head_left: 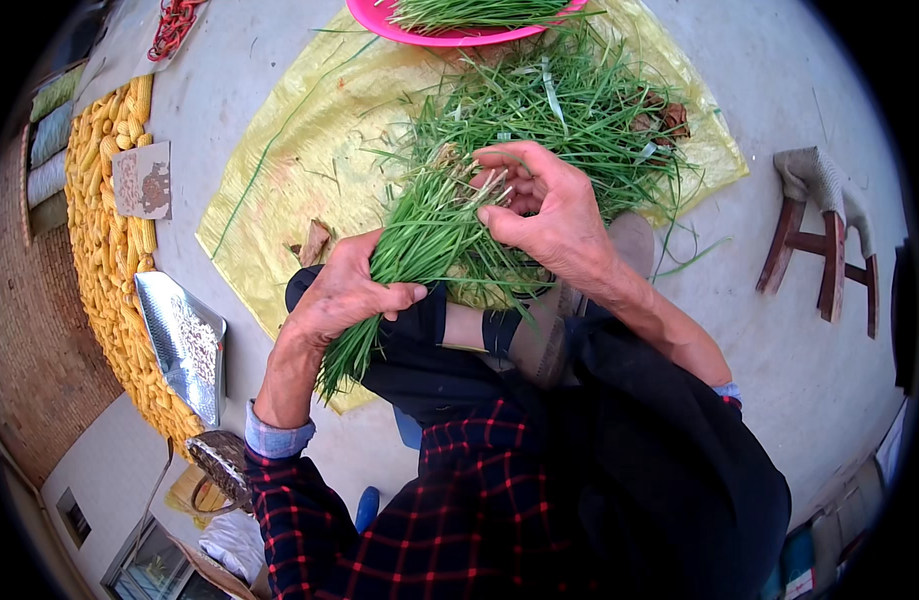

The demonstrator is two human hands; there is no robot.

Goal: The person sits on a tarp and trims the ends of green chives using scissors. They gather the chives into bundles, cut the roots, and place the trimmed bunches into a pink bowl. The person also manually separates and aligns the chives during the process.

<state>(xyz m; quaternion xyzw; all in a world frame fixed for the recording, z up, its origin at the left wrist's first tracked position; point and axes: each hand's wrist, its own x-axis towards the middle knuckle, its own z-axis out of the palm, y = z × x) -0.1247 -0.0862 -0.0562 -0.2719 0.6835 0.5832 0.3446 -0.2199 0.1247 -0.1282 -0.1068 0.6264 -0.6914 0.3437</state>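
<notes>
My left hand (354, 289) is closed around the lower part of a thick bunch of garlic chives (422, 240), whose pale root ends point up and to the right. At those pale ends is my right hand (549, 199), fingers curled and thumb bent; whether it pinches any stems cannot be told. A loose heap of green chives (534, 105) with dry leaves and pale strips lies beyond on a yellow woven plastic sheet (302, 172). At the top edge, a pink plastic basin (459, 37) holds more chives.
Corn cobs (110, 195) are piled along the left wall, beside a metal scoop-shaped pan (189, 345). A wicker basket (223, 465) sits lower left. A wooden stool (831, 240) with a cloth-covered seat stands at the right. My shoes rest by the sheet's near edge.
</notes>
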